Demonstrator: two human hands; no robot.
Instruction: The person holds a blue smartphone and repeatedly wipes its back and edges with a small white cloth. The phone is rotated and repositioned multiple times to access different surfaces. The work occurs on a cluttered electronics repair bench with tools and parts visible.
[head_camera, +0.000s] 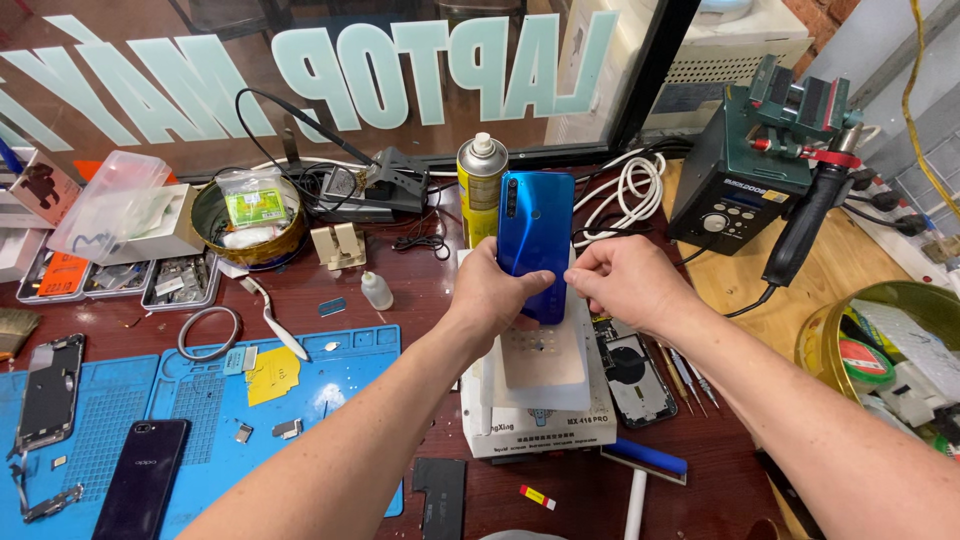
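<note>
A blue smartphone (535, 225) stands back-side toward me, tilted up over a white box-shaped heating machine (540, 425) with a tan plate (543, 358) on top. My left hand (492, 292) grips the phone's lower left edge. My right hand (628, 282) pinches at its right edge, fingers closed against it. The phone's lower end rests near the plate's far edge.
A yellow spray can (481, 185) stands just behind the phone. A blue work mat (330, 385) lies left with a dark phone (140, 475) and small parts. A hot-air station (745, 185) and its black handle (808, 225) sit at the right. An opened phone back (634, 372) lies beside the machine.
</note>
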